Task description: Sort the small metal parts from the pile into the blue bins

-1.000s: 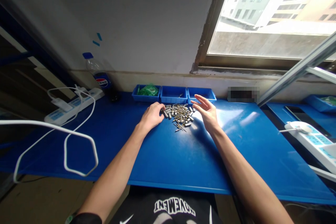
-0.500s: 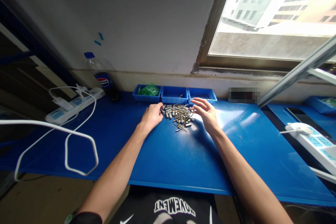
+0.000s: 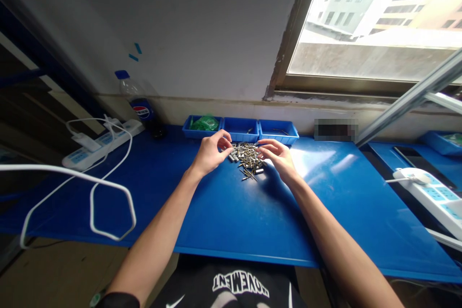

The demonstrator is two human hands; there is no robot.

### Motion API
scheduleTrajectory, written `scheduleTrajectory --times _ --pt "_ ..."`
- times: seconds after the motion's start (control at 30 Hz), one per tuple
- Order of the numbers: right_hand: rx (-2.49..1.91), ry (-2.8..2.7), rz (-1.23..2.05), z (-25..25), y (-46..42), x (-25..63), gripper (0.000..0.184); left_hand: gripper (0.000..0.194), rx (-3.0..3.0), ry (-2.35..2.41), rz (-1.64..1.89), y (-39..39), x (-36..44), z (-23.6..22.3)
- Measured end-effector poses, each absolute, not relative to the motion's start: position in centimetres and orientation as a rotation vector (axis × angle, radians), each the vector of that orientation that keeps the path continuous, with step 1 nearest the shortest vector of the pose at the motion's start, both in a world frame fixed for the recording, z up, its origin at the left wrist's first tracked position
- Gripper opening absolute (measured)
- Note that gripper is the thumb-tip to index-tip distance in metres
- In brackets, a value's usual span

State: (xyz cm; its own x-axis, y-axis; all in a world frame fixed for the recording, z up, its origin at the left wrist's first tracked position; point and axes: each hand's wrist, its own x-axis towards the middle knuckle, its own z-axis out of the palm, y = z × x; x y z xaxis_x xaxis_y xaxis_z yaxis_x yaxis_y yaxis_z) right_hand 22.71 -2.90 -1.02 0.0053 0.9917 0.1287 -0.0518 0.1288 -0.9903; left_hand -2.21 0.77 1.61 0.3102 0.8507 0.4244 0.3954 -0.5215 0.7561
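The left hand [image 3: 212, 155] has its thumb and forefinger curved toward each other like a ring, with only a little gap at the tips; whether a small part is pinched there, I cannot tell. These tips are at the left edge of a pile of small metal parts [image 3: 249, 156]. The right hand [image 3: 280, 160] is on the opposite side of this pile, its fingers loosely bent and its thumb a little apart from them; the tips reach over the right edge, and I also cannot tell if they have hold of something. The pile, between the two hands, mixes thin brass-coloured pins with short silver cylinders, and lies on the blue table [image 3: 234, 224]. Just behind it three blue trays stand in one row: the left tray [image 3: 195, 133] contains a green plastic bag [image 3: 206, 123], while the middle tray [image 3: 240, 139] and the right tray [image 3: 283, 140] each have a few small pieces inside. Farther to the left stand a bottle with blue cap [image 3: 141, 109] and a white power strip [image 3: 81, 156]. Beyond the table, at upper right, is a window [image 3: 361, 60].
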Motion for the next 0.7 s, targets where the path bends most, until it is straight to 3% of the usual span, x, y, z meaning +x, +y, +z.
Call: scheduleTrajectory --times 0.13,0.4,0.47,0.6,0.7 --pt "-1.043 -1.314 1.259 -0.2 -3.7 21.9 0.045 0.021 1.897 0.934 1.213 0.1 -0.4 0.8" --pt "-1.098 -1.265 1.212 -1.0 -3.1 21.9 0.031 0.015 2.092 0.978 1.103 -0.4 0.9 -0.4" --pt "-1.063 -1.207 1.128 -1.4 -2.7 22.2 0.036 0.014 2.297 1.000 0.957 -0.2 0.4 -0.3" --pt "-0.991 -1.182 0.972 -1.7 -2.3 22.9 0.065 0.018 2.518 1.037 0.677 -0.2 -0.2 -0.3" --pt "-1.005 -1.188 0.955 -1.6 -2.3 23.1 0.069 0.019 2.553 1.112 0.588 -0.4 -0.1 -0.4"
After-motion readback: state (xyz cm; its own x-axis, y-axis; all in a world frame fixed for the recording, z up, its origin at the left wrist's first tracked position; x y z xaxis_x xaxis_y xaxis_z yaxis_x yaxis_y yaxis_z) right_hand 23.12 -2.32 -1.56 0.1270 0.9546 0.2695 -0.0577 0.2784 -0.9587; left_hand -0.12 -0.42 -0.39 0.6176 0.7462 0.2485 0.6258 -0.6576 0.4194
